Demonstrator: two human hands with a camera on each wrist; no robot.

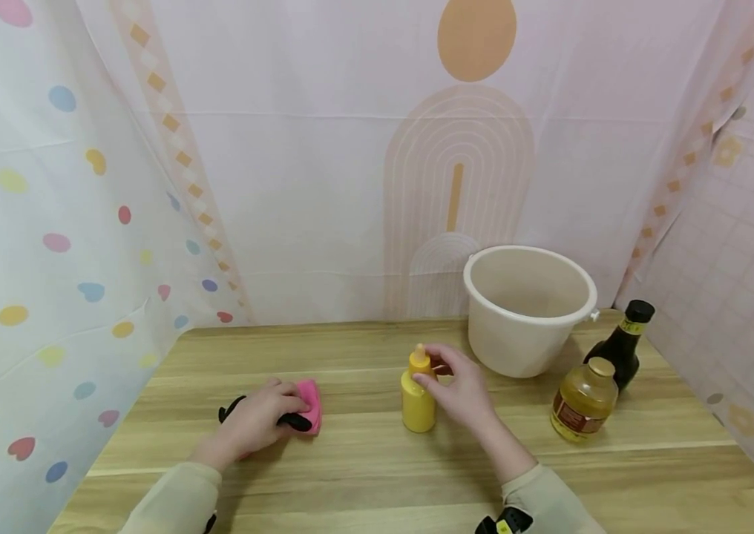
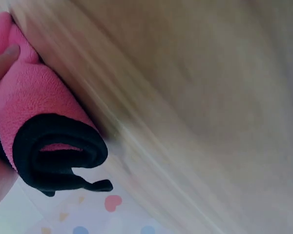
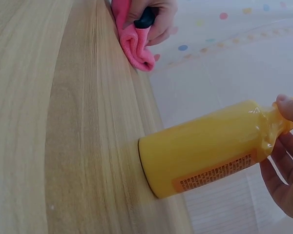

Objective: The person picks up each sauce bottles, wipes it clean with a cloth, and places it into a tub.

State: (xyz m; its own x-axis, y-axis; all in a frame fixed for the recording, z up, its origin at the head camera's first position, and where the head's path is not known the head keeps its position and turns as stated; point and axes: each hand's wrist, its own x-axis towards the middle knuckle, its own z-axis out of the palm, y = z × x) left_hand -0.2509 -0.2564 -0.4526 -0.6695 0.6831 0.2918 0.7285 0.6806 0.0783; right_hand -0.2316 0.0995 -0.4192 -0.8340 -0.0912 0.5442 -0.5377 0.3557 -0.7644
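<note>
I see the yellow bottle [image 1: 418,409] upright at the middle of the wooden table [image 1: 350,478]. It is round and smooth, with a darker yellow top, a pale orange tip and a patch of tiny writing on one side. The person's right hand [image 1: 459,384] pinches it near the top, between thumb and fingers. The left hand [image 1: 258,417] grips a soft pink cloth [image 1: 312,406] with black edges, rolled over, its thumb pressed on the cloth. To the bottle's right I see a big cream bucket [image 1: 513,347], its pale inside wall showing. Near that, a clear bottle [image 1: 584,400] holds golden liquid. I cannot tell what the dark bottle [image 1: 621,356] behind it holds.
</note>
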